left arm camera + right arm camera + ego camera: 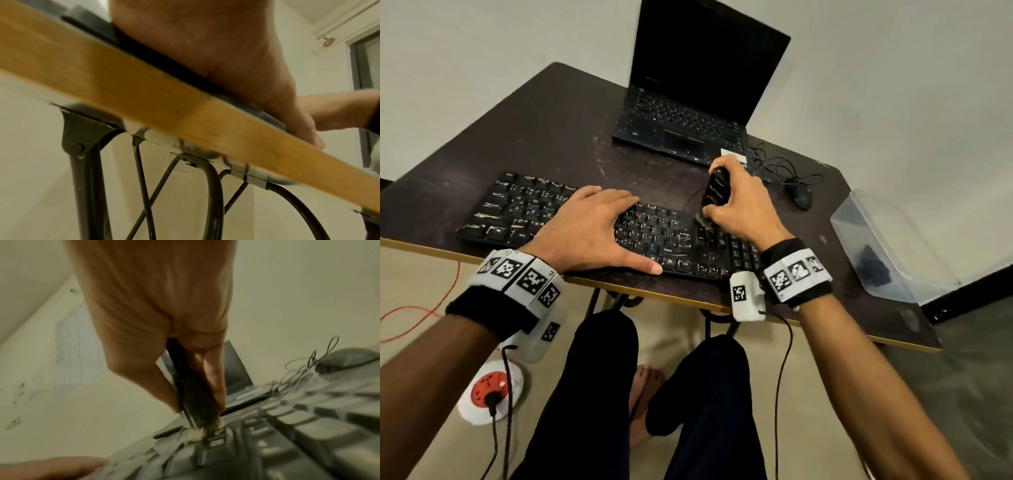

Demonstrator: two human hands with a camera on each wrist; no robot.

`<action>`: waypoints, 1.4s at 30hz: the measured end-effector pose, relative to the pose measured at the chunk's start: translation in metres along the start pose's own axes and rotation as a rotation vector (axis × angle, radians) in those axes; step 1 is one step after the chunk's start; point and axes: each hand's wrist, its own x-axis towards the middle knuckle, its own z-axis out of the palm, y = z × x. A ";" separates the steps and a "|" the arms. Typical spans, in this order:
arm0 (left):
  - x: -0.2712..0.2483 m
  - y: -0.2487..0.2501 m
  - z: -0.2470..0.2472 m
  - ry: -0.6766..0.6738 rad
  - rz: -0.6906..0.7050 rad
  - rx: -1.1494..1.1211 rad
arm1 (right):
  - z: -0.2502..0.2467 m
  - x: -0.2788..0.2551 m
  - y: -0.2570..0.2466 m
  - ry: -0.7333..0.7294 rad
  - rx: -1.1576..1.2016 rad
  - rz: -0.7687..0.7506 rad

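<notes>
A black keyboard (524, 212) lies along the near edge of the dark table (558, 130). My left hand (616, 229) rests flat on its middle keys, fingers straight and thumb stretched along the front edge. My right hand (729, 202) grips a black brush (717, 186) upright over the keyboard's right part. In the right wrist view the brush (193, 394) is pinched between thumb and fingers, and its bristles (213, 430) touch the keys of the keyboard (308, 426). The left wrist view shows only my left hand's palm (205, 48) above the table's wooden edge (144, 97).
An open black laptop (688, 113) with a dark screen stands behind the keyboard. To the right lie a black mouse (802, 197) with its tangled cable (777, 164) and a clear plastic box (887, 246). A red and white power socket (489, 390) is on the floor.
</notes>
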 end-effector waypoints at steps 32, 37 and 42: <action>0.000 -0.002 0.003 0.002 -0.009 0.002 | -0.004 -0.109 0.007 0.171 0.066 0.088; 0.001 -0.002 0.003 0.016 0.003 0.014 | -0.006 -0.112 0.000 0.234 -0.028 0.145; 0.001 -0.003 0.004 0.024 0.003 0.020 | 0.010 -0.108 -0.018 0.280 -0.074 0.148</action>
